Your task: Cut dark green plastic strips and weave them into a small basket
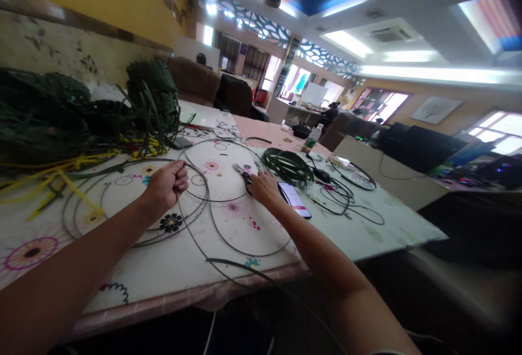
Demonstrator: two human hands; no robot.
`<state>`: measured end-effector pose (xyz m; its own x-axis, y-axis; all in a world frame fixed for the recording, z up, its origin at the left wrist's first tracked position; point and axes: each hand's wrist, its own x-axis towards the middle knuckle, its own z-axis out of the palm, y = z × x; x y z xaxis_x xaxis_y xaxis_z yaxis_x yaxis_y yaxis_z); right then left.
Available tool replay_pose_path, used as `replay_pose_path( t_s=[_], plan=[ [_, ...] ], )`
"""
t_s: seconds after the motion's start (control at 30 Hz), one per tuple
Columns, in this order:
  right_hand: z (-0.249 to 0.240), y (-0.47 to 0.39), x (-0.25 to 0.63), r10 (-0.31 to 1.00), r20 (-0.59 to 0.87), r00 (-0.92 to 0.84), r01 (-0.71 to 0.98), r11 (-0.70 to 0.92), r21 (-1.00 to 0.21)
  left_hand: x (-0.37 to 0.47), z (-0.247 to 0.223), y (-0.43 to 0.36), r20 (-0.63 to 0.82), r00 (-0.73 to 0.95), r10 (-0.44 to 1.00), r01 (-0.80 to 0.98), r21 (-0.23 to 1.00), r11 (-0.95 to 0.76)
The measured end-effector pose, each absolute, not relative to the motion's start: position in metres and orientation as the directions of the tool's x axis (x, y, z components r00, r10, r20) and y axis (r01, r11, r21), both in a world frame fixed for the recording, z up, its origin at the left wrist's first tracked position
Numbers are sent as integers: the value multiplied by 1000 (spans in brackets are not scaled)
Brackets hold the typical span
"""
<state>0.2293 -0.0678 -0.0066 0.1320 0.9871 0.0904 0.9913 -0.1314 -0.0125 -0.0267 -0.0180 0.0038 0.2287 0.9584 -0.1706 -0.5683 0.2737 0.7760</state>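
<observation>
My left hand (166,185) is closed in a fist above the flowered tablecloth (155,268). A thin dark cord (191,238) runs from beneath its fingers down toward the table's front edge. My right hand (264,187) is over the middle of the table, its fingers round the black handles of a pair of scissors (241,173). The blades point away to the left, and the palm hides part of the handles. Large loops of the thin cord lie around and between both hands. A flat dark green strap (236,264) hangs over the front edge.
Right of my right hand are a phone (302,208), a coil of green strapping (285,166), a computer mouse (321,174) and a bottle (313,138). On the left stand dark green woven pieces (153,91) with yellow strips (81,162). Chairs and monitors stand beyond.
</observation>
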Motion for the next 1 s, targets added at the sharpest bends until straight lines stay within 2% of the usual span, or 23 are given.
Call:
replay_pose_path(
  t_s=[0.1,0.27,0.43,0.6,0.67,0.8,0.93,1.0],
  plan=[
    [-1,-94,205,996,82,33,999,-31,-18,-29,7,-16,-173,222,960,-586,763,273],
    [-10,-150,171,983,-85,-164,979,151,-140,-30,6,-15,-150,189,970,-570,788,233],
    [-21,-179,168,975,-103,-198,960,172,-223,-29,0,-14,-115,143,983,-538,825,175],
    [-17,-182,182,1000,12,-12,973,14,-232,-26,-9,-10,-104,-13,994,-396,914,90],
    [-13,-184,187,993,104,50,956,-18,-293,-25,-13,-8,-105,-45,993,-382,921,80],
    [-5,-188,193,935,329,128,837,76,-541,-24,-17,-6,-124,-65,990,-391,916,89],
    [8,-187,202,882,423,208,774,116,-623,-25,-18,-7,-169,-14,986,-415,898,148],
    [17,-188,208,800,521,298,742,149,-653,-25,-19,-7,-182,5,983,-427,889,167]
  ],
)
